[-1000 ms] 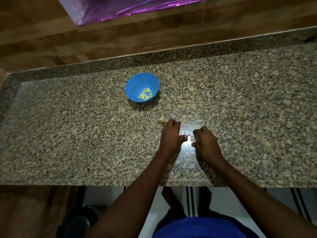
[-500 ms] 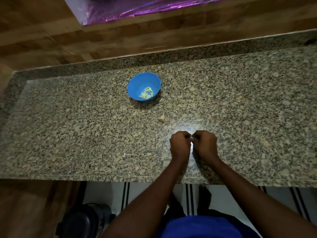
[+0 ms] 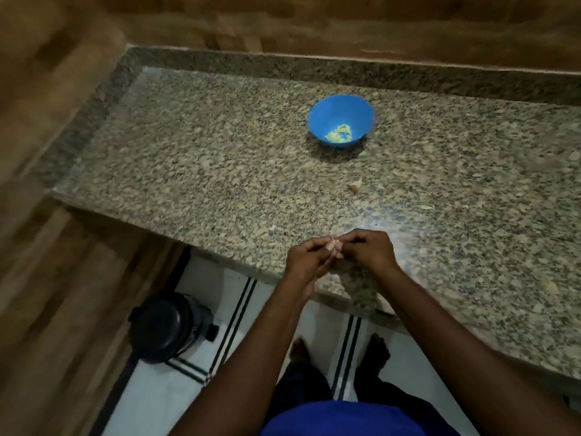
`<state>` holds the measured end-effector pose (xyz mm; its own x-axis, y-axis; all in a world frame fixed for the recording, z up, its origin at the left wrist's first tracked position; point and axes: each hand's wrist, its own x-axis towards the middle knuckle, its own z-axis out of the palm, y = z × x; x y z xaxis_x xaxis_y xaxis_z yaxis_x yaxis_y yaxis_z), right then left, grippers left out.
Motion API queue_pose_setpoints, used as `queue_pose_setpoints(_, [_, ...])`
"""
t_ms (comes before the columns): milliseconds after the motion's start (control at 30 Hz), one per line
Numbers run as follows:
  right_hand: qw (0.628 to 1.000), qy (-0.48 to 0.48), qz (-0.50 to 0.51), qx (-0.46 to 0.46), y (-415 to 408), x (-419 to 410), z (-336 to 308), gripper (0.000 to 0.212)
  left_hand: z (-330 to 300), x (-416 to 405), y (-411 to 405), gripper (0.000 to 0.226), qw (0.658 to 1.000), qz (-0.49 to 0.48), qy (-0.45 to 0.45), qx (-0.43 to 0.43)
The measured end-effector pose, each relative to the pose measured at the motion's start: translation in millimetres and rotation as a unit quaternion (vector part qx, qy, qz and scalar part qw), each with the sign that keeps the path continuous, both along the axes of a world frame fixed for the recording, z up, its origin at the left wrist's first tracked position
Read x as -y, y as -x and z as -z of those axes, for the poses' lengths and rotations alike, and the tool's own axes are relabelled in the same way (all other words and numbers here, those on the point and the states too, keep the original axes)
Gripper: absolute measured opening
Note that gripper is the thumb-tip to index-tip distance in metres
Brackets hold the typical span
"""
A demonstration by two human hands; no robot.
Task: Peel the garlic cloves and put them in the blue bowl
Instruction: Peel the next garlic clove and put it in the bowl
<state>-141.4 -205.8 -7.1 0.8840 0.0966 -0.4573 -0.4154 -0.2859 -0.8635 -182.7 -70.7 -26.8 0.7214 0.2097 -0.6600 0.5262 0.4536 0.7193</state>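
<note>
A pale garlic clove is pinched between the fingertips of both hands, just above the near edge of the granite counter. My left hand grips it from the left, and my right hand pinches it from the right. The blue bowl stands farther back on the counter, with several yellowish peeled cloves at its bottom. The frame is blurred, so the clove's skin is hard to make out.
Bits of garlic skin lie on the counter between the bowl and my hands, with another scrap to the right. A wooden wall borders the counter at back and left. A dark round pot stands on the floor below.
Both hands came off the counter surface and drew together toward the near edge, holding the clove. The view swung left and down, so the bowl now appears farther right.
</note>
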Motion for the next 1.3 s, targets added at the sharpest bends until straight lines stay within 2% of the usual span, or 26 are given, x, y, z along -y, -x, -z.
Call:
queue_pose_setpoints(67, [0.999,-0.016,-0.038,-0.004,12,-37,-6,0.005,-6,-35,23,0.013,0.999,-0.044,0.006,0.016])
queue_pose_setpoints(167, [0.995,-0.042,-0.092,-0.014,32,-97,-13,0.013,-12,-91,60,0.013,0.994,-0.099,0.017,0.034])
queue_pose_setpoints(267, [0.985,-0.093,-0.134,-0.059,59,-171,-16,0.015,-14,-157,103,0.014,0.987,-0.155,0.011,0.049])
queue_pose_setpoints(367, [0.971,-0.105,-0.196,-0.082,98,-269,-8,0.013,-12,-243,161,0.016,0.976,-0.205,0.000,0.067])
queue_pose_setpoints(500, [0.955,-0.119,-0.243,-0.118,151,-388,8,0.017,-7,-350,230,0.019,0.968,-0.238,0.000,0.076])
queue_pose_setpoints(700, [0.927,-0.116,-0.326,-0.146,223,-533,45,0.010,18,-482,312,0.020,0.959,-0.279,-0.011,0.052])
queue_pose_setpoints(1000, [0.896,-0.057,-0.380,-0.222,274,-639,131,0.012,108,-574,379,0.020,0.941,-0.337,0.020,0.018])
queue_pose_setpoints(1200, [0.884,-0.036,-0.373,-0.281,280,-678,210,0.020,200,-607,388,0.024,0.930,-0.359,0.076,-0.005])
queue_pose_setpoints(1300, [0.875,-0.018,-0.379,-0.300,277,-686,257,0.012,251,-613,386,0.024,0.926,-0.364,0.100,-0.019])
